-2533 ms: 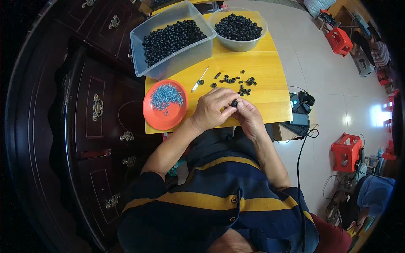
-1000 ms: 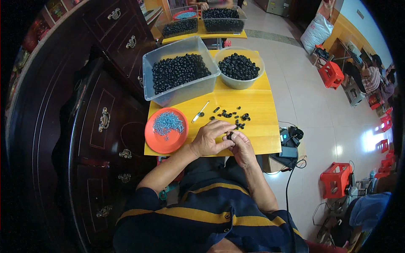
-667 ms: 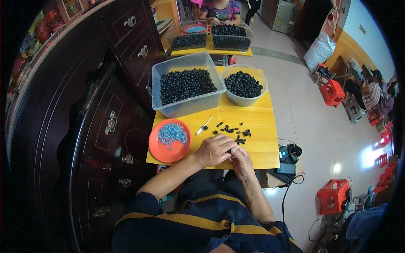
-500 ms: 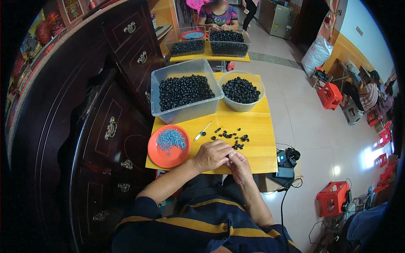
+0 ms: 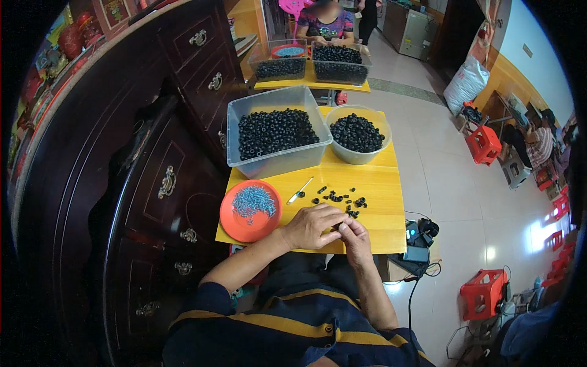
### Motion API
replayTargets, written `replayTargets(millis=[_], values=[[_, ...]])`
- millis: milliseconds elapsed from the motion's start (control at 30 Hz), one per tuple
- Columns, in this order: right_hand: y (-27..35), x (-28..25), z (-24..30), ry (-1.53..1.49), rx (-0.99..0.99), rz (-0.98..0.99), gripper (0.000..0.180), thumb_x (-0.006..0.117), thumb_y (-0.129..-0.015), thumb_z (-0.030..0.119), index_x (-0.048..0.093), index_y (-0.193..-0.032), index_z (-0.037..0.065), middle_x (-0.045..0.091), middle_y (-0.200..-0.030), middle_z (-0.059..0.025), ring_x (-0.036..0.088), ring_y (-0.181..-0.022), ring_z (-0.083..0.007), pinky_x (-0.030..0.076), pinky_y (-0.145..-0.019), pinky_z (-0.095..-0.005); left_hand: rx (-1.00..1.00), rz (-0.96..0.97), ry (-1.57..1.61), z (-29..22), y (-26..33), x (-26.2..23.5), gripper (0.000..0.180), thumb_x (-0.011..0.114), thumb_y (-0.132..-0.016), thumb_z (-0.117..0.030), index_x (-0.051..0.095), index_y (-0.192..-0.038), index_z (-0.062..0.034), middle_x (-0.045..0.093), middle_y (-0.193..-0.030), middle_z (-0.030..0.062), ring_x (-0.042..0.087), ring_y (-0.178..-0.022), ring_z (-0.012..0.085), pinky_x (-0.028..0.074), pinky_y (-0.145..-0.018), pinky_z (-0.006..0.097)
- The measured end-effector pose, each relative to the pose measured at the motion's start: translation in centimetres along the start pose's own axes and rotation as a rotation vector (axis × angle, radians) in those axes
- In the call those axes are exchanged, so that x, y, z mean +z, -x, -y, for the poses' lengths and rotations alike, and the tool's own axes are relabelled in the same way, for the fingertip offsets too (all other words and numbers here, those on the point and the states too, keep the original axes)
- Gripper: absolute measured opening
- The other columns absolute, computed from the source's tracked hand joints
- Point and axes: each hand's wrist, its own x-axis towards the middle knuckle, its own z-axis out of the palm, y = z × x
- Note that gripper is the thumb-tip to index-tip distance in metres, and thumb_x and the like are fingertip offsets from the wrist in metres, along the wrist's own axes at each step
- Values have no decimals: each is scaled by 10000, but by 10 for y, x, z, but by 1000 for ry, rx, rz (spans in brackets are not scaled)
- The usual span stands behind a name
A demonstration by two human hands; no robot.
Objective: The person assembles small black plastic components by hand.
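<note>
Bare yellow table beyond loose black pieces

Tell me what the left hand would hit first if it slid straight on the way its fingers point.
Probably the right hand: the left hand points rightward at it, fingertips already meeting over a small black part. Contact is hard to judge.

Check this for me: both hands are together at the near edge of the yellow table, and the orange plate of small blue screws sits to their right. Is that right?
Not quite. The head view shows the orange plate of blue screws to the left of the hands, not the right. The left hand and right hand do meet at the yellow table's near edge.
</note>
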Motion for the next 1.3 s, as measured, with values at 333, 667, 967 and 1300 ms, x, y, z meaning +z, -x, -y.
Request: replayTargets(millis=[333,667,967,1300], values=[[6,-14,-6,135,111,161,178,632,-982,128,675,-1111,15,693,-983,-28,641,-887,-116,520,-833,-270,-107,189,331,20,10,-8,225,685,-830,-45,719,-1049,-87,679,-948,85,667,-898,272,534,-784,369],[6,-14,-17,219,83,95,173,619,-996,140,672,-1091,6,680,-966,-5,613,-875,-86,500,-819,-241,-47,214,-8,14,12,-6,123,664,-869,-188,694,-919,-80,643,-853,83,648,-820,284,521,-696,402],[8,-7,-9,457,-70,75,118,626,-981,86,675,-1039,-3,652,-891,19,587,-817,-74,493,-773,-232,-116,272,-82,9,13,-11,160,655,-887,-228,661,-853,-72,617,-804,91,640,-795,306,508,-670,432],[3,-14,-7,143,13,62,134,637,-977,121,668,-1052,15,669,-936,2,612,-862,-86,501,-815,-250,-411,77,357,-3,12,-1,118,742,-836,-89,678,-915,-29,659,-815,100,663,-714,251,513,-632,335]])
